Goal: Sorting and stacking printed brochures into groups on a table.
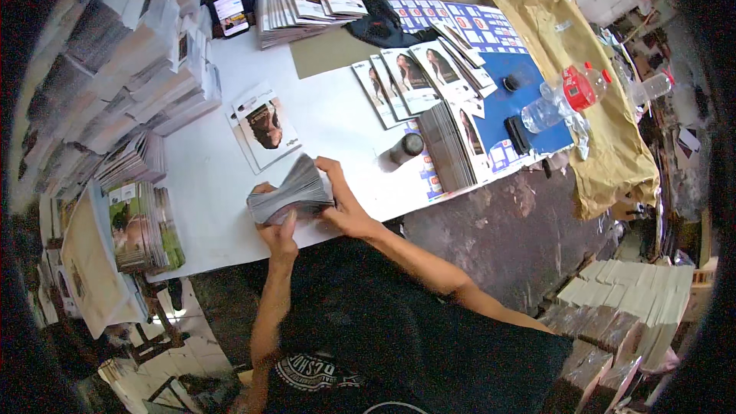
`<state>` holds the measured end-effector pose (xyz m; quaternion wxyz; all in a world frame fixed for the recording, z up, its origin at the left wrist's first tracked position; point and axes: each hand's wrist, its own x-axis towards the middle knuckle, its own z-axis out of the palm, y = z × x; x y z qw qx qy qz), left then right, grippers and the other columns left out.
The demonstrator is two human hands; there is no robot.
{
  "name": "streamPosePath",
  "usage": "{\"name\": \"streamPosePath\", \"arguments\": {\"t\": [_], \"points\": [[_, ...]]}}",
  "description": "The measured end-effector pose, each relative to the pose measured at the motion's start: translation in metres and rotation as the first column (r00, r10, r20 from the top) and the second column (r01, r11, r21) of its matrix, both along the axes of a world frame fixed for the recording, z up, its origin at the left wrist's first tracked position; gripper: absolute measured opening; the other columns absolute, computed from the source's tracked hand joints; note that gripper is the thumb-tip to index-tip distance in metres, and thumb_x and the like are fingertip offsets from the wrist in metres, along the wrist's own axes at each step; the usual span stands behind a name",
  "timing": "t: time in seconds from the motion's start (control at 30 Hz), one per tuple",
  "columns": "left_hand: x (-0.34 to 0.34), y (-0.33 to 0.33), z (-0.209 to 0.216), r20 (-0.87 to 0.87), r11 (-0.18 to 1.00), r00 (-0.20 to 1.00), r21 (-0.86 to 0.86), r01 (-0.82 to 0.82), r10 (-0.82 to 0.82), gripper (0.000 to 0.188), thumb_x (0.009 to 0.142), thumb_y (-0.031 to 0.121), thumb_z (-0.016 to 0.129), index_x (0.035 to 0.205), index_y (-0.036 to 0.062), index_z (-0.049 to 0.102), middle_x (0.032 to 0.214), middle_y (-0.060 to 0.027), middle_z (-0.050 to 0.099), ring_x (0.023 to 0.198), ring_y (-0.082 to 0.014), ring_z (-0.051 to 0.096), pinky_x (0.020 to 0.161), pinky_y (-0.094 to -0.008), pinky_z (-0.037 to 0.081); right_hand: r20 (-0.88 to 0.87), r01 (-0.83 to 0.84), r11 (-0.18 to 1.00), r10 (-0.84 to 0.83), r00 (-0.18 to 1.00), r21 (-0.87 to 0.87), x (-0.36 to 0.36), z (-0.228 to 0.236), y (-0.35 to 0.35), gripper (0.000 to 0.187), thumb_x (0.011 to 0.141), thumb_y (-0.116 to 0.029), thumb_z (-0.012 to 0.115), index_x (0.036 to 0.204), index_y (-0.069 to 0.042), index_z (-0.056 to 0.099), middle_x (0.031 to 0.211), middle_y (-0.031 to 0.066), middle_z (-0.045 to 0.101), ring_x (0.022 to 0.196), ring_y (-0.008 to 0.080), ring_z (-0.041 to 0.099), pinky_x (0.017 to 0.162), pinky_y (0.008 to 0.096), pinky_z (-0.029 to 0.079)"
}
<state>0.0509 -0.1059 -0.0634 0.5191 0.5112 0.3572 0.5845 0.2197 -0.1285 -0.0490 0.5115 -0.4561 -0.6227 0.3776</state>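
Gripping fanned paper stack (pixel 295 192) in fingers (pixel 330 169) of left hand (pixel 277 238) and right hand (pixel 349 215), at near edge of white tabletop (pixel 211 215); could slip and scatter if pinched loosely or unevenly.

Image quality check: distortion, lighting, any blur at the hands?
Head view: fisheye rim dark and speckled, paper stacks at left appear tilted; head view: white tabletop very bright, dark cylinder with soft shadow to its left; head view: fanned sheaf in left hand and right hand slightly soft, motion or focus unclear.
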Motion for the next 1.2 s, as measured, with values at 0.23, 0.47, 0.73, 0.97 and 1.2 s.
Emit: {"name": "streamPosePath", "arguments": {"t": [0.23, 0.47, 0.73, 0.97, 1.2], "points": [[-0.004, 0.007, -0.007, -0.024, 0.987, 0.997, 0.143, 0.073, -0.071, 0.07, 0.074, 0.024, 0.066, 0.131, -0.0043, 0.038, 0.119, -0.0123, 0.049, 0.109, -0.0217, 0.049, 0.097, -0.0354, 0.039, -0.288, -0.071, 0.997, 0.078, 0.954, 0.032, -0.012, 0.013, 0.006, 0.087, 0.077, -0.024, 0.067, 0.145, 0.001, 0.018, 0.14, 0.0175, 0.033, 0.134, 0.0244, 0.029, 0.112, 0.0357, 0.023], [-0.031, -0.017, -0.002, -0.371, 0.992, 0.925, 0.053, 0.111, -0.084, 0.078, 0.083, 0.032, 0.067, 0.139, -0.0088, 0.032, 0.131, -0.0224, 0.049, 0.122, -0.0308, 0.047, 0.104, -0.0416, 0.036, -0.019, -0.119, 0.989, 0.118, 0.993, -0.091, 0.007, -0.008, -0.023, 0.079, 0.088, -0.038, 0.06, 0.144, 0.005, 0.023, 0.144, 0.0208, 0.035, 0.137, 0.0311, 0.028, 0.113, 0.0406, 0.022], [-0.03, -0.034, 0.011, -0.411, 0.967, 0.88, -0.187, 0.175, -0.239, 0.075, 0.089, 0.026, 0.06, 0.143, -0.0093, 0.023, 0.136, -0.0288, 0.042, 0.124, -0.0397, 0.044, 0.107, -0.0446, 0.031, -0.138, -0.197, 0.885, 0.152, 0.979, -0.422, -0.005, 0.009, -0.047, 0.079, 0.086, -0.006, 0.042, 0.148, 0.006, -0.005, 0.157, 0.0223, -0.006, 0.146, 0.0311, -0.007, 0.117, 0.0378, -0.003], [-0.037, -0.027, 0.009, -0.687, 0.97, 0.712, 0.047, 0.238, -0.142, 0.08, 0.088, 0.023, 0.064, 0.145, -0.0076, 0.016, 0.14, -0.0286, 0.032, 0.128, -0.0405, 0.039, 0.109, -0.0472, 0.029, 0.075, -0.115, 0.976, 0.131, 0.989, -0.185, 0.005, 0.01, -0.033, 0.09, 0.079, -0.01, 0.056, 0.15, 0.002, 0.001, 0.153, 0.0249, 0.013, 0.144, 0.0357, 0.011, 0.117, 0.0413, 0.007], [-0.041, -0.033, -0.004, -0.475, 0.981, 0.859, -0.061, 0.185, -0.192, 0.072, 0.083, 0.017, 0.068, 0.137, -0.0059, 0.027, 0.133, -0.0229, 0.037, 0.125, -0.0344, 0.039, 0.107, -0.044, 0.031, 0.164, -0.115, 0.989, 0.129, 0.978, -0.091, 0.023, 0.011, -0.021, 0.08, 0.069, -0.01, 0.068, 0.14, 0.003, 0.033, 0.142, 0.0196, 0.035, 0.135, 0.0317, 0.031, 0.114, 0.0396, 0.022]]}}
